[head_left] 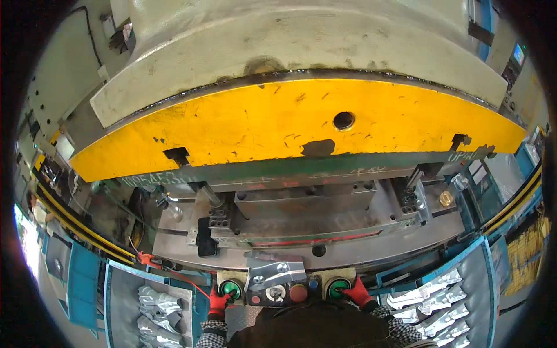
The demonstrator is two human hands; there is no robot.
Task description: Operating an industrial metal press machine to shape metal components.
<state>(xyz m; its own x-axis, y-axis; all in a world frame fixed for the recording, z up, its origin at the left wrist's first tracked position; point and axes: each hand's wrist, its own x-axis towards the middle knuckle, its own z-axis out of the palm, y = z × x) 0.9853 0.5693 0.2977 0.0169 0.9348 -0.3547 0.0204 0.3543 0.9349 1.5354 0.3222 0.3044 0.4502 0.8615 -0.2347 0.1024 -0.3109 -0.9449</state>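
Observation:
My left hand (217,303), in a red glove, reaches onto the left green push button (231,289), with its fingers apart. On the right green push button (337,288) rests my right hand (358,293), also red-gloved, its fingers spread and holding nothing. Both buttons sit in round housings at the two ends of a control box. Between them, a bent grey metal part (277,275) lies over the back of the box. A large red button (298,293) shows just in front of that part. Checked sleeves cover my forearms.
The yellow press ram (249,124) spans the view above the lower die (307,217). A left bin (119,301) and a right bin (484,272) hold several shaped metal parts. A red-handled tool (152,261) lies left of the box. Yellow rails (87,223) flank the press.

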